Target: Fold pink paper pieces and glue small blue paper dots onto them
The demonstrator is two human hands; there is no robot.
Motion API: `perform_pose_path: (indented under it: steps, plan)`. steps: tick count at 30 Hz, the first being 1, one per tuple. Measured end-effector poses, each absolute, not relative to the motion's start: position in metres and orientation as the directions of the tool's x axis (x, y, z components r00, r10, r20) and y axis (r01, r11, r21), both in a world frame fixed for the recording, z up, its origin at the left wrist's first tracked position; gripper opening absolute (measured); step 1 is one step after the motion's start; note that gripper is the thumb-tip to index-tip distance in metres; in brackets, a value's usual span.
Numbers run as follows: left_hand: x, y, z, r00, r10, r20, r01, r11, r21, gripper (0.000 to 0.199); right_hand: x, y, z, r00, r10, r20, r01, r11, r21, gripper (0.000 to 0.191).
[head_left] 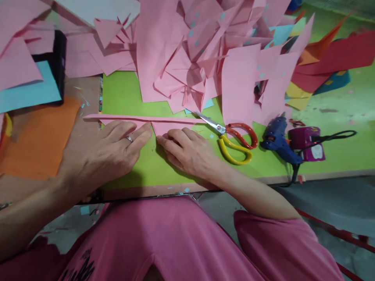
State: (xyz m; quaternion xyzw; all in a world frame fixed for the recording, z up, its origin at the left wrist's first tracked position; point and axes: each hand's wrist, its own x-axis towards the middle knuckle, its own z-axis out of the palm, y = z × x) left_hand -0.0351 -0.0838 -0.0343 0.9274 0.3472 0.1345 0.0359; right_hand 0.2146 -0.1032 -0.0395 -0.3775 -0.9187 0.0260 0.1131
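1. Right of the right hand (187, 150), scissors (221, 129) and glue gun (277, 134) are obstructing.
2. Farther forward, a pink paper pile (158, 43) is closing the way.
3. In the near middle, bare green tabletop (155, 171) is leaving room.

Your table has a lime-green top (120, 91) and carries steel scissors with one red and one yellow handle (221, 130). Left of the scissors you have a long, folded pink paper piece (164, 125); beyond them, heaped pink paper sheets (159, 47); right of them, a blue plastic glue gun (275, 134) and a small, boxy purple object (306, 136).
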Motion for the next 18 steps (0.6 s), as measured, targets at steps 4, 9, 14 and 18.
perform_pose_path:
  steps: [4,9,14,18]
  plan:
    - [-0.037,-0.076,-0.026,0.700,0.697,0.157,0.697,-0.714,0.062,0.042,0.216,-0.100,-0.039,-0.652,0.731,0.201,0.679,0.681,-0.274,0.025]
    - [-0.050,-0.074,-0.005,0.540,0.815,0.211,0.733,-0.578,0.358,0.030,0.221,-0.095,-0.036,-0.612,0.745,0.266,0.617,0.660,-0.429,0.019]
    - [-0.064,-0.073,-0.002,0.478,0.844,0.243,0.797,-0.534,0.282,0.031,0.233,-0.099,-0.021,-0.586,0.754,0.297,0.728,0.651,-0.215,0.018]
    - [-0.067,-0.064,-0.016,0.539,0.825,0.170,0.787,-0.566,0.246,0.044,0.250,-0.099,-0.011,-0.532,0.796,0.290,0.806,0.581,-0.116,0.018]
